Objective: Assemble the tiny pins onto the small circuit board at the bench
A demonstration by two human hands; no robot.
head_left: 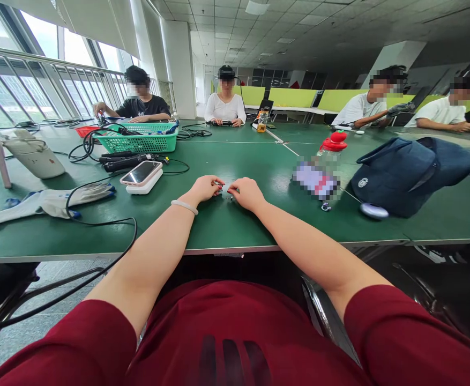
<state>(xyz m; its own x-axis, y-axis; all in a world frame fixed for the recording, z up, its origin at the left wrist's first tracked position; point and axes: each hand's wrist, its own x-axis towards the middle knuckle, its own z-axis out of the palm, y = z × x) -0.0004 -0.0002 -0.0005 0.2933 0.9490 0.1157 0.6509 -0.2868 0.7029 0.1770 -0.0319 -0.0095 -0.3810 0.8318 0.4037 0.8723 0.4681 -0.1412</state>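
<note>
On the green table (202, 225), both my hands come close together in front of me. My left hand (206, 188), with a pale band at its wrist, is closed in a pinch; a small dark and reddish piece (219, 187) shows at its fingertips, too tiny to name. My right hand (247, 193) is also pinched, its fingertips down at the tabletop. Beside those fingertips is a small shiny bit (230, 198), which I cannot make out. A narrow gap separates the two hands.
Left are a phone (141, 172) on a white case, a green basket (138, 142), a work glove (58, 202), a bag-like holder (34, 155) and a trailing black cable (132, 236). Right are a red-capped bottle (334, 141) and a navy backpack (399, 171). Several people sit across.
</note>
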